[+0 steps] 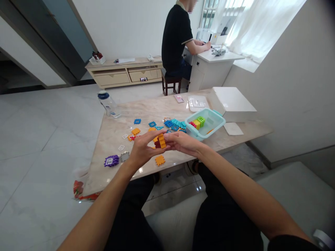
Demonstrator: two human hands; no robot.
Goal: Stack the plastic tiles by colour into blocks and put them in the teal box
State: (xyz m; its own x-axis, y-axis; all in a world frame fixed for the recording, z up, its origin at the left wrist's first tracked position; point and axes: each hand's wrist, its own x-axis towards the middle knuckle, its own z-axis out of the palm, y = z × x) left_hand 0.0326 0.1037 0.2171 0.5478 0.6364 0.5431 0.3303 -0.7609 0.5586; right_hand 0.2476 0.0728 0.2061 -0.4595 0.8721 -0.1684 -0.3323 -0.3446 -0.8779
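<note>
Over the near part of the table, my left hand and my right hand meet around a small stack of orange interlocking tiles. Both are closed on it, fingers at its sides. A loose orange tile lies on the tabletop just below my hands. Left of my left hand are a stack of purple tiles and a grey tile. Beyond the hands, blue tiles lie in a heap. More orange tiles and red pieces are scattered nearby, partly hidden by my left hand.
A light teal basket holds green, yellow and pink tiles. Behind it are a clear plastic lid and a white box. A water bottle stands at the far left corner. A person sits at a white desk beyond.
</note>
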